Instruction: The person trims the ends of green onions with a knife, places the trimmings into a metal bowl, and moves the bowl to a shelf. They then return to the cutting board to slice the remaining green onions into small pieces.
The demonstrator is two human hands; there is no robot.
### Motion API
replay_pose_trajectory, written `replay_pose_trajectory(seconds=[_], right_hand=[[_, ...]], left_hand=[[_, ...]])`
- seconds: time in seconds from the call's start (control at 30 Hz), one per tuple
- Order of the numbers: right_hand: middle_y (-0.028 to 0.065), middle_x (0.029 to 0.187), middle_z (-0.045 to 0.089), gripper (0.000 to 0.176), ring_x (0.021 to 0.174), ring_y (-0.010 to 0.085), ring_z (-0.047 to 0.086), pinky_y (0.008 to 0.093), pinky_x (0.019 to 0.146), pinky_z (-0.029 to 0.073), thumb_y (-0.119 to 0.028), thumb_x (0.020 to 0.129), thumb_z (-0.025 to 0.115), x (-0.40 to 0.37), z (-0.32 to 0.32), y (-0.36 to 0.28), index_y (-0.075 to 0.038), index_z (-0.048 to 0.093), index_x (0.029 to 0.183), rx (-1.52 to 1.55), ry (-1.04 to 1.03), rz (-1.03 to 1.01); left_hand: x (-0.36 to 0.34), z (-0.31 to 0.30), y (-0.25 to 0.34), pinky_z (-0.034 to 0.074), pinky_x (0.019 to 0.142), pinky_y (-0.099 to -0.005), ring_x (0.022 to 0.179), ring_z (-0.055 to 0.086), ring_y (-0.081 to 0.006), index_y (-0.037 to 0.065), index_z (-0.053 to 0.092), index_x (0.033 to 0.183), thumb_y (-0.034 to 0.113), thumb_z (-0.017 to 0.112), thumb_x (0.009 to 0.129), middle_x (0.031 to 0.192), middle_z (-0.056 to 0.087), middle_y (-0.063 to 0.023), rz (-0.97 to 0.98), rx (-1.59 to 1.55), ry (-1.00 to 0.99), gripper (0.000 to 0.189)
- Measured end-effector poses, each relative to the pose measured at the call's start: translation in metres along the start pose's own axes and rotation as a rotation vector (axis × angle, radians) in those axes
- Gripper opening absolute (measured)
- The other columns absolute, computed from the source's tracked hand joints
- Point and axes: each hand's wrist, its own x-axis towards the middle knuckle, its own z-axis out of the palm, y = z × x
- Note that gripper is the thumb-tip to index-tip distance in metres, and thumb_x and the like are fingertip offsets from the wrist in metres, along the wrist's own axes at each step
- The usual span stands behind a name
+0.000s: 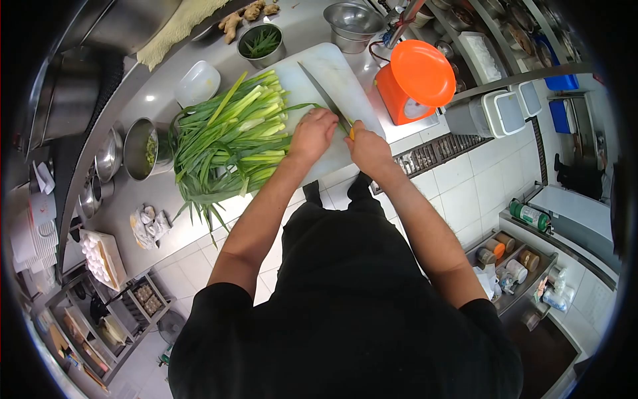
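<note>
My right hand (370,151) is wrapped around the yellow handle of a kitchen knife (321,89). The long blade points away from me across a white cutting board (362,100). Close to the blade, my left hand (314,135) rests on the board with its fingers curled over a green onion (300,106), whose leaf shows on both sides of the fingers. A large pile of green onions (229,133) covers the board's left part and hangs over its edge, white ends towards my hands.
An orange scale (399,100) stands right of the board. Behind it are a metal pot of cut greens (261,45), ginger (239,18) and stacked steel bowls (352,25). Left are a white dish (198,83), a steel pot (141,149), a crumpled cloth (150,226) and eggs (98,261).
</note>
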Motion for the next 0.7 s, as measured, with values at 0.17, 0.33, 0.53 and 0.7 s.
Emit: replay_pose_trajectory(seconds=[0.17,0.33,0.53,0.7], right_hand=[[0.0264,0.101,0.076,0.036,0.098,0.0457,0.075,0.0545,0.086,0.059,-0.028,0.106,0.064,-0.002,-0.001,-0.004,0.001,0.052,0.123,-0.004,0.004,0.024],[0.0259,0.101,0.076,0.036,0.098,0.0455,0.075,0.0548,0.087,0.059,-0.029,0.105,0.064,-0.002,-0.002,-0.004,0.001,0.052,0.122,-0.004,0.006,0.019],[0.0255,0.101,0.076,0.036,0.097,0.0454,0.075,0.0548,0.086,0.059,-0.029,0.105,0.065,0.002,0.001,0.0,0.001,0.052,0.121,-0.012,0.013,0.019],[0.0262,0.1,0.075,0.037,0.096,0.0458,0.075,0.0543,0.085,0.06,-0.03,0.104,0.066,-0.003,-0.001,0.001,0.001,0.053,0.12,-0.002,0.024,0.018]], left_hand=[[0.011,-0.009,-0.015,0.053,0.094,-0.0491,0.107,0.066,-0.0357,0.007,0.075,0.098,0.013,0.078,0.089,0.107,0.071,-0.0086,-0.105,0.184,0.102,0.011],[0.016,-0.011,-0.017,0.052,0.095,-0.047,0.106,0.066,-0.0326,0.011,0.078,0.097,0.015,0.08,0.088,0.106,0.072,-0.0069,-0.074,0.269,0.022,0.011],[0.016,-0.013,-0.014,0.039,0.116,-0.0545,0.121,0.065,-0.0271,0.016,0.08,0.099,0.02,0.08,0.089,0.11,0.075,-0.0019,-0.001,0.384,-0.071,0.011],[0.01,-0.013,-0.004,0.027,0.124,-0.0609,0.131,0.062,-0.025,0.017,0.08,0.1,0.023,0.079,0.09,0.113,0.075,0.0,0.029,0.418,-0.138,0.012]])
